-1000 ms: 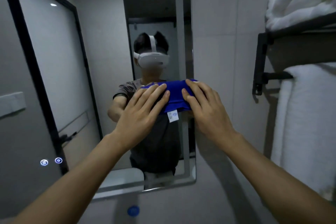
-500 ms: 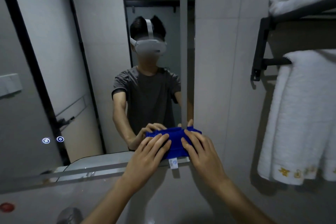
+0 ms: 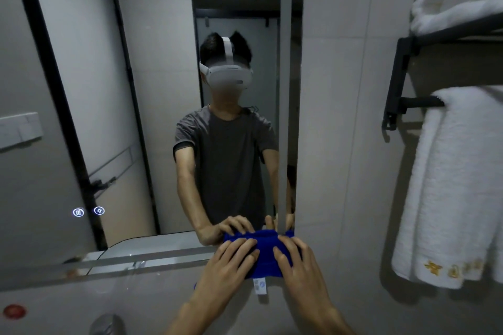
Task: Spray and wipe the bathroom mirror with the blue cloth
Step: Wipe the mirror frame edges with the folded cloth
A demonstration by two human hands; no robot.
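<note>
The bathroom mirror (image 3: 152, 117) fills the left and middle of the head view and reflects a person in a grey T-shirt. A folded blue cloth (image 3: 265, 255) with a small white label lies flat against the mirror's bottom right corner. My left hand (image 3: 231, 261) presses on the cloth's left half with fingers spread flat. Beside it, my right hand (image 3: 292, 261) presses on the right half the same way. No spray bottle is in view.
White towels (image 3: 457, 185) hang from a black rack (image 3: 397, 90) on the right wall, with more folded on top. Two lit touch icons (image 3: 88, 211) glow on the mirror's lower left. A tap top (image 3: 107, 323) and a red round object (image 3: 14, 311) sit at the bottom left.
Both hands slid the blue cloth down the mirror from chest height to its bottom right corner. Over the last half second they moved only slightly lower.
</note>
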